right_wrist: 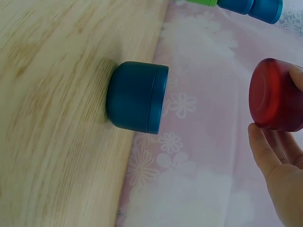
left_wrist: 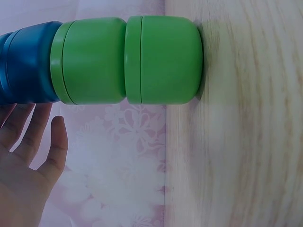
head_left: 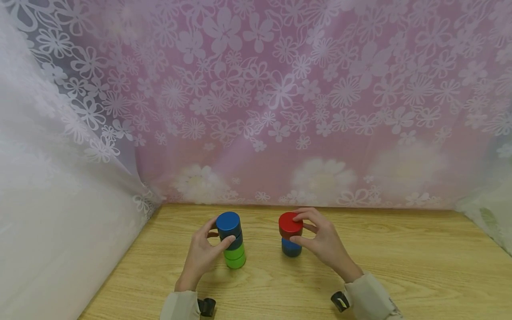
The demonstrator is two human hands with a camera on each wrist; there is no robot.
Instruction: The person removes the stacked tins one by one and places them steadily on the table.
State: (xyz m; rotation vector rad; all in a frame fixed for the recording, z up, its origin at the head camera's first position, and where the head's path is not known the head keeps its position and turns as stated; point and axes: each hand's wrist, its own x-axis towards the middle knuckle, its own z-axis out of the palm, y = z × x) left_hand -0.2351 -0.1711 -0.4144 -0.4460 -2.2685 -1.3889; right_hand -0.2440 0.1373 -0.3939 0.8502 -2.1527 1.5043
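On the left, a stack has two green lidded tins below, the upper green tin (left_wrist: 92, 61) and the lower green tin (left_wrist: 170, 59). Two blue tins sit above them, the top blue tin (head_left: 229, 222) and one directly beneath. My left hand (head_left: 203, 252) holds the blue upper part of the stack between thumb and fingers. To the right, my right hand (head_left: 325, 240) pinches a round red tin (head_left: 290, 222) from its side. A single blue tin (right_wrist: 135, 97) stands upright on the table below the red one, with a gap between them in the right wrist view.
The wood-grain table (head_left: 404, 262) carries both groups of tins. A pink curtain (head_left: 280, 98) with white flowers hangs along its back edge, and a whitish sheet (head_left: 60, 200) drapes the left side. Black bands with small mounts show at both wrists.
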